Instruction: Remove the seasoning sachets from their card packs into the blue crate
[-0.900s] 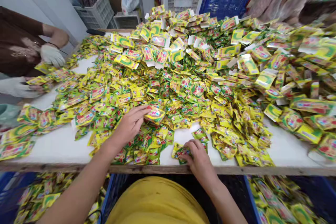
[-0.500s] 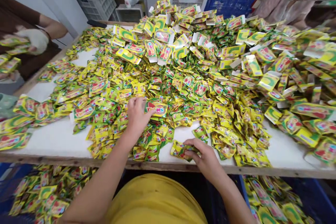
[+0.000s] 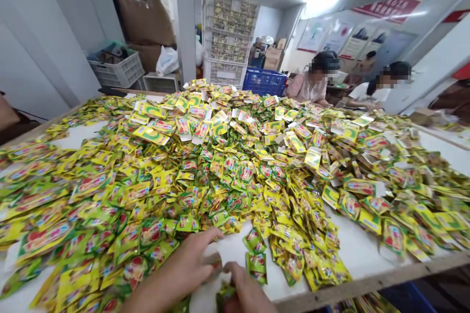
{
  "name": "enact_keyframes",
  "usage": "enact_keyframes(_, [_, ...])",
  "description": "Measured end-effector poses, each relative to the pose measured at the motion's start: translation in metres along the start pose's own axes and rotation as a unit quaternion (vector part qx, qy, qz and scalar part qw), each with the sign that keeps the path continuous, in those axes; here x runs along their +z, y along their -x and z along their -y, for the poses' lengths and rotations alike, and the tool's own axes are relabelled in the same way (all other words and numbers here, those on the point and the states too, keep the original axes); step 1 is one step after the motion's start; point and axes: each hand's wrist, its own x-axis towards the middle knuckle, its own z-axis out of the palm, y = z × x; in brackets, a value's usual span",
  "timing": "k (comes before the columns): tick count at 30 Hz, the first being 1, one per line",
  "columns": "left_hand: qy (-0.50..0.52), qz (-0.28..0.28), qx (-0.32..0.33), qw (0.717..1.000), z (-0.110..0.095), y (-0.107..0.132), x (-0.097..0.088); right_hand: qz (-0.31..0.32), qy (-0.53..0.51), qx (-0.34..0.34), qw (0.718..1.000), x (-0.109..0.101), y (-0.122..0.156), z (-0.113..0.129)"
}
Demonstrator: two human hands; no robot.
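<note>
Grey walls and stacked white crates (image 3: 229,34) are bounding the room, where 2 people (image 3: 308,89) are leaning forward beyond the work. A white table (image 3: 235,247) with a wooden edge is bearing a broad heap of yellow-green packets (image 3: 220,171), printed cartons (image 3: 293,142) lying over its back and right. At the front, the left hand (image 3: 196,257) is curving its fingers, thumb apart; blur is hiding whether they are pinching anything. Just beside it, the right hand (image 3: 249,291) is pinching a green packet (image 3: 224,294). Keeping that pinch light and near an edge is probably serving best, with 2 loose packets (image 3: 256,254) lying just beyond.
</note>
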Motion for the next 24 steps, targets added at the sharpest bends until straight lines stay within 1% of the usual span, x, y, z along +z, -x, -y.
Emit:
enact_keyframes(2, [0.005, -0.024, 0.008, 1.000, 0.010, -0.005, 0.027, 0.048, -0.128, 0.037, 0.990, -0.028, 0.005, -0.009])
enact_keyframes(3, [0.008, -0.039, 0.006, 0.999, 0.014, -0.007, 0.039, 0.002, -0.169, 0.079, 0.983, -0.045, 0.005, -0.011])
enact_keyframes(4, [0.012, -0.049, 0.003, 0.999, 0.016, -0.008, 0.048, -0.045, -0.206, 0.127, 0.969, -0.061, 0.004, -0.012])
enact_keyframes(5, [0.018, -0.054, 0.002, 0.998, 0.016, -0.009, 0.054, -0.090, -0.251, 0.171, 0.948, -0.075, 0.002, -0.010])
enact_keyframes(6, [0.021, -0.050, 0.008, 0.998, 0.014, -0.010, 0.057, -0.120, -0.310, 0.193, 0.923, -0.085, -0.001, -0.007])
enact_keyframes(7, [0.019, -0.037, 0.022, 0.999, 0.011, -0.012, 0.057, -0.140, -0.368, 0.196, 0.898, -0.092, -0.003, -0.001])
enact_keyframes(9, [-0.001, 0.021, 0.073, 0.997, 0.002, -0.015, 0.048, -0.176, -0.445, 0.182, 0.859, -0.093, -0.009, 0.011])
enact_keyframes(10, [-0.017, 0.059, 0.096, 0.993, -0.003, -0.017, 0.042, -0.189, -0.462, 0.176, 0.848, -0.090, -0.011, 0.017])
enact_keyframes(12, [-0.044, 0.118, 0.122, 0.985, -0.010, -0.021, 0.030, -0.198, -0.471, 0.187, 0.839, -0.078, -0.012, 0.024])
enact_keyframes(13, [-0.046, 0.127, 0.123, 0.983, -0.011, -0.021, 0.027, -0.198, -0.475, 0.199, 0.834, -0.071, -0.011, 0.026])
enact_keyframes(14, [-0.034, 0.122, 0.116, 0.985, -0.011, -0.022, 0.027, -0.200, -0.480, 0.207, 0.828, -0.066, -0.011, 0.026])
enact_keyframes(15, [-0.004, 0.107, 0.102, 0.989, -0.010, -0.021, 0.030, -0.207, -0.488, 0.210, 0.822, -0.062, -0.010, 0.027])
enact_keyframes(16, [0.048, 0.089, 0.081, 0.992, -0.006, -0.021, 0.036, -0.217, -0.494, 0.204, 0.817, -0.060, -0.009, 0.027])
enact_keyframes(17, [0.114, 0.070, 0.056, 0.989, -0.002, -0.019, 0.043, -0.224, -0.495, 0.190, 0.818, -0.058, -0.009, 0.027])
enact_keyframes(18, [0.183, 0.054, 0.029, 0.981, 0.003, -0.018, 0.053, -0.225, -0.486, 0.168, 0.827, -0.058, -0.009, 0.027])
enact_keyframes(19, [0.243, 0.039, 0.005, 0.969, 0.008, -0.015, 0.062, -0.220, -0.465, 0.144, 0.845, -0.059, -0.009, 0.028])
enact_keyframes(20, [0.288, 0.026, -0.013, 0.957, 0.013, -0.013, 0.070, -0.212, -0.430, 0.119, 0.869, -0.060, -0.010, 0.028])
enact_keyframes(22, [0.330, 0.003, -0.040, 0.943, 0.021, -0.008, 0.082, -0.199, -0.342, 0.077, 0.915, -0.063, -0.010, 0.030])
enact_keyframes(23, [0.334, -0.004, -0.049, 0.941, 0.023, -0.007, 0.086, -0.203, -0.310, 0.065, 0.927, -0.065, -0.010, 0.031])
enact_keyframes(24, [0.328, -0.008, -0.052, 0.943, 0.025, -0.005, 0.087, -0.213, -0.299, 0.064, 0.928, -0.067, -0.010, 0.032])
